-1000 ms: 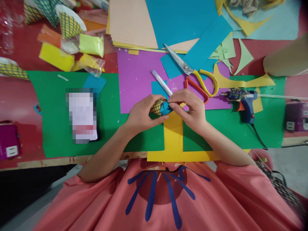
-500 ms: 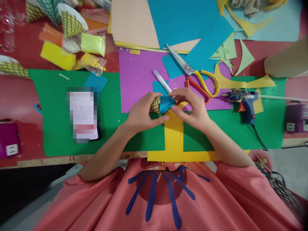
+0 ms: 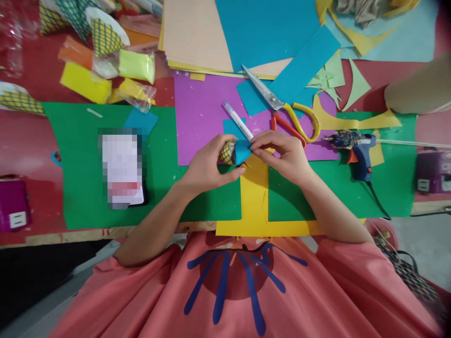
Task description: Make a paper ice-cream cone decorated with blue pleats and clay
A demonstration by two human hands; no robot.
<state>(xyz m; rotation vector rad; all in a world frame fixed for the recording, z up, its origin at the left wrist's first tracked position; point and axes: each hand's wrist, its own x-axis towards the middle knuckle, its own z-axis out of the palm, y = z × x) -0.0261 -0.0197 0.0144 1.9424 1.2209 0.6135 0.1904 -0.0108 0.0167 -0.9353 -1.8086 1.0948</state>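
My left hand is curled around a small cone with a yellow and dark grid pattern. A folded piece of blue paper sticks out of the cone's right end. My right hand pinches the right edge of that blue paper between thumb and fingers. Just above my hands a white marker lies on a purple sheet. Scissors with one yellow and one red handle rest above my right hand. Below the cone is a strip of yellow paper.
A blue glue gun with a cord lies at the right. A phone, blurred out, lies on the green sheet at the left. Stacked coloured sheets and clay packets are at the back. More patterned cones stand at the far left.
My right fingers have closed together on the blue paper's edge, where thumb and fingers were further apart before. The paper now looks smoother and turned. My left hand has barely moved.
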